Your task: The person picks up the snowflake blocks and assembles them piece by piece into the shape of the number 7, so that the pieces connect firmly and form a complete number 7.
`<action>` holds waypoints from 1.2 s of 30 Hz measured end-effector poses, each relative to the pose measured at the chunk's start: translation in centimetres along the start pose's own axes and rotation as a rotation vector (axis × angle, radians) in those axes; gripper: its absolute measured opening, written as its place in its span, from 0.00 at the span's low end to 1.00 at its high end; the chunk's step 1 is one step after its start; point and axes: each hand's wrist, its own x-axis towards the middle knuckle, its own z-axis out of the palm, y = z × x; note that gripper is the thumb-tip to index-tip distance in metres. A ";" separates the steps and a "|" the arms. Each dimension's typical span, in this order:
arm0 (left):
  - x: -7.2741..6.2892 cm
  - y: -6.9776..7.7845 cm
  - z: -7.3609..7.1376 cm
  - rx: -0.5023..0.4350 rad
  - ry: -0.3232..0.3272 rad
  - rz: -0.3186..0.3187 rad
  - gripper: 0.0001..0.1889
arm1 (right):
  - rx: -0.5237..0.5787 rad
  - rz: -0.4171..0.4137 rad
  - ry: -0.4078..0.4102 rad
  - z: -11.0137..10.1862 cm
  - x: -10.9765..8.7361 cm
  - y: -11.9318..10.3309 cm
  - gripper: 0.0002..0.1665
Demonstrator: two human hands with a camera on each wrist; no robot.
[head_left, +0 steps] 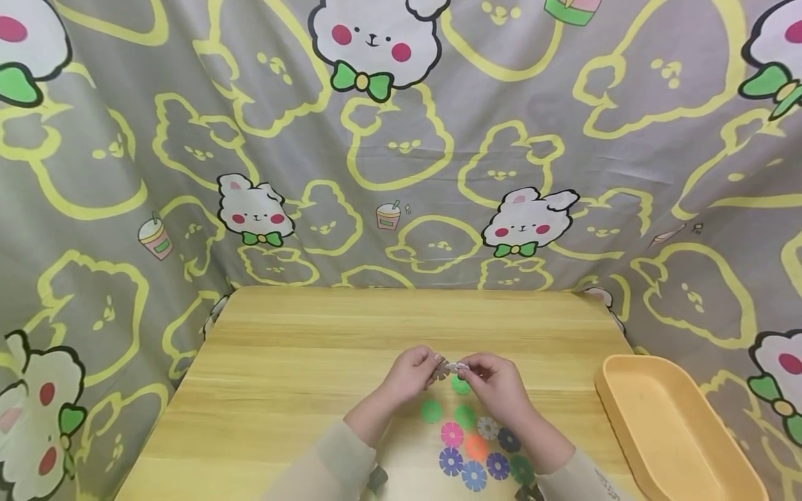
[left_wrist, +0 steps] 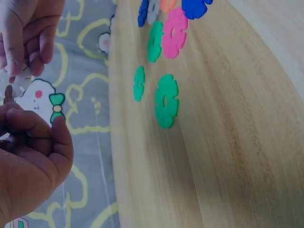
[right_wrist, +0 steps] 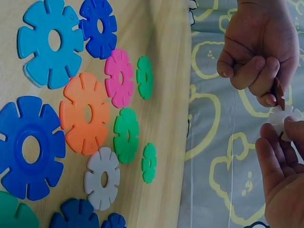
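Observation:
Above the far half of the table, my two hands meet in front of me. Between its thumb and fingers, my left hand (head_left: 407,378) pinches a brown snowflake disc (right_wrist: 279,92), mostly covered by the fingers. My right hand (head_left: 500,388) pinches a white, notched snowflake disc (right_wrist: 282,115). The brown disc's edge meets the white one in the right wrist view, the two set at an angle to each other. Just below the hands lies a green disc (head_left: 461,385) on the table.
Several loose discs, among them a pink disc (head_left: 452,435), an orange disc (head_left: 477,447) and a light blue disc (head_left: 474,476), lie on the wooden table (head_left: 282,390). An orange-yellow tray (head_left: 679,431) stands at the right. A patterned curtain (head_left: 432,160) hangs behind and around.

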 end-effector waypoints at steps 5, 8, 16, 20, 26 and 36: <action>-0.5 0.1 0.1 0.051 -0.009 -0.034 0.17 | 0.006 0.010 -0.020 0.1 -0.3 0.0 0.08; -0.9 0.1 0.1 0.169 -0.019 -0.028 0.18 | 0.015 0.020 -0.039 0.1 -0.5 0.1 0.09; -1.5 0.1 0.0 0.245 -0.009 0.024 0.18 | 0.038 -0.002 -0.056 0.2 -0.8 0.2 0.06; -1.5 0.2 -0.3 0.159 -0.007 0.025 0.16 | 0.059 -0.009 -0.042 0.2 -0.8 0.2 0.06; -1.5 0.3 -0.4 0.073 0.039 -0.024 0.14 | 0.062 -0.009 -0.016 0.2 -0.7 0.4 0.06; -1.8 0.7 0.0 -0.014 0.137 -0.070 0.16 | 0.076 -0.020 0.006 0.2 -0.7 0.5 0.05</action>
